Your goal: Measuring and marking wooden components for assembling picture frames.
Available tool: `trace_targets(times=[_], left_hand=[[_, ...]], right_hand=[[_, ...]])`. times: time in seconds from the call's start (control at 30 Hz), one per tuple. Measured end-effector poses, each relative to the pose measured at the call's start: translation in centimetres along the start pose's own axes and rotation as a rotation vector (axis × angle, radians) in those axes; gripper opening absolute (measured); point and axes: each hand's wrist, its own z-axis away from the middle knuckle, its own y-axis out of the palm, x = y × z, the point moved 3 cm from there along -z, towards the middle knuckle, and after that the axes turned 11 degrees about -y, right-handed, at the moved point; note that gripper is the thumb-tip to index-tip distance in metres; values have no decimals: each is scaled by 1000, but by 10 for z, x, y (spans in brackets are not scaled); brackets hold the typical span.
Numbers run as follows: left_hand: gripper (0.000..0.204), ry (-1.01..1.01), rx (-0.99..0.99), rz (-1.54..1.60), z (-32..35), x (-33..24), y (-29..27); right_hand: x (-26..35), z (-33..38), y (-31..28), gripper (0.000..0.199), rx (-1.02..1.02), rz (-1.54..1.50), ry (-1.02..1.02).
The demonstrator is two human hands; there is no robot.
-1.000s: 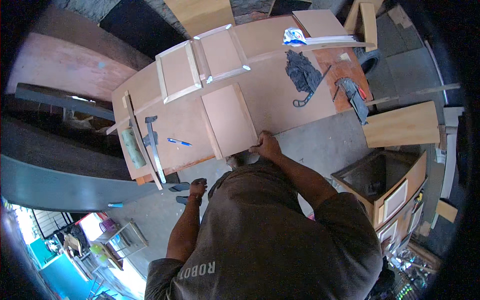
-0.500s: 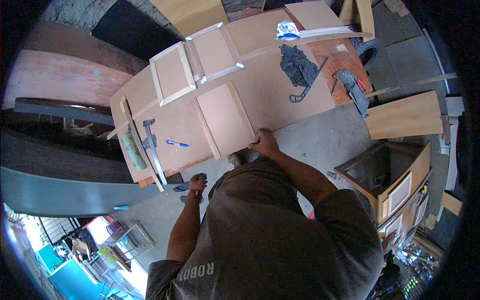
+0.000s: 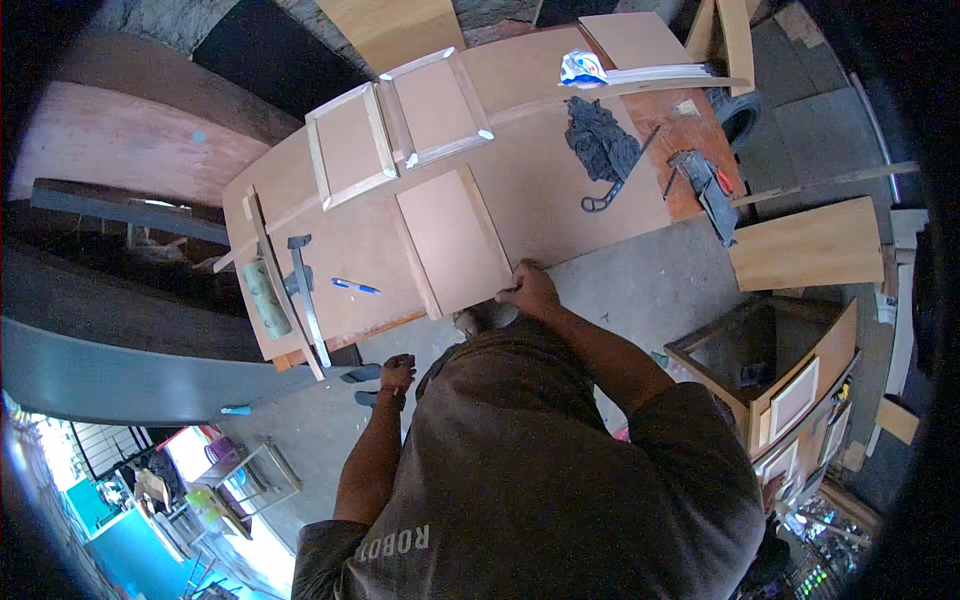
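Your left hand (image 3: 397, 374) is hanging off the bench (image 3: 692, 130), half-curled; whether it's holding anything, I can't tell. Your right hand (image 3: 530, 288) is bending its nearly closed fingers at the near right corner of the tan panel (image 3: 457, 240), and how firmly it's gripping isn't showing. That panel is lying flat at the bench's front edge, smooth and rectangular, with pale wooden strips (image 3: 486, 218) running along both long sides. Farther in, two wooden frames (image 3: 384, 132) are sitting side by side, and crumpled dark cloth (image 3: 602, 138) is bunching rightward. Gray floor (image 3: 640, 262) is showing alongside, a rough wall (image 3: 322, 30) standing behind.
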Motion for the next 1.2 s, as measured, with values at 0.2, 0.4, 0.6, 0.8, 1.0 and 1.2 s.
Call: trace_targets(times=[0.2, 0.4, 0.6, 0.8, 1.0, 1.2], left_hand=[[27, -138, 70, 82, -40, 23, -22], [27, -4, -63, -54, 5, -5, 12], [28, 18, 143, -41, 5, -22, 32], [31, 338, 151, -640, 55, -74, 115], [34, 219, 239, -513, 64, -94, 186], [34, 211, 312, -215, 29, -88, 240]], right_hand=[[1, 7, -9, 46, -6, -239, 129], [-25, 11, 5, 40, -18, -209, 118], [-30, 12, 9, 37, 19, -220, 176], [-31, 13, 9, 33, 21, -184, 39], [-35, 10, 21, 31, -23, -198, 6], [-78, 12, 48, 27, -34, -494, 101]])
